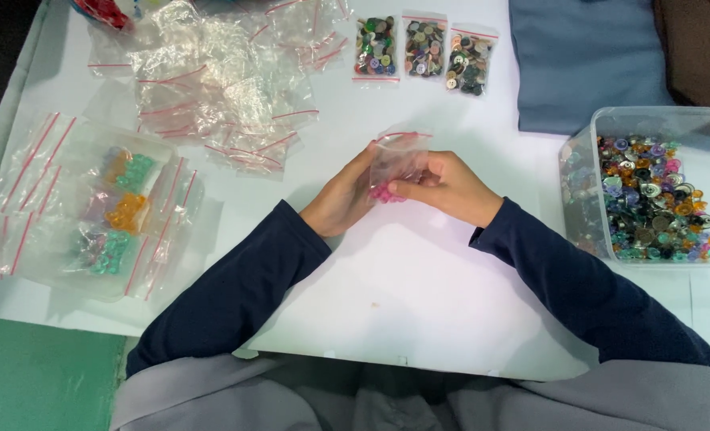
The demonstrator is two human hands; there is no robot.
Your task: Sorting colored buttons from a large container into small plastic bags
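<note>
Both hands meeting at table centre on one small clear zip bag with red seal strip (397, 156), held upright, mouth up, long axis roughly vertical in head view. Left hand (344, 197) pinching bag's left edge, fingers closed on plastic. Right hand (448, 186) gripping right side, thumb and fingertips clamped on lower part of bag. Pink buttons (384, 194) gathered at bag bottom, just below and between the two sets of fingertips. Bag sitting directly between the hands, neither clearly nearer; seal strip above the fingers, away from body.

Around: white table cover (419, 295) underneath. Clear plastic tub of mixed coloured buttons (650, 199) to the right, near right forearm. Three filled small bags of mixed buttons (423, 52) in a row at far edge, well apart from hands. Heap of empty clear zip bags (219, 80) at far left. Clear lidded box with orange and teal buttons (119, 207) under more empty bags on the left. Folded blue cloth (587, 56) at far right corner. Dark blue sleeves on both arms
</note>
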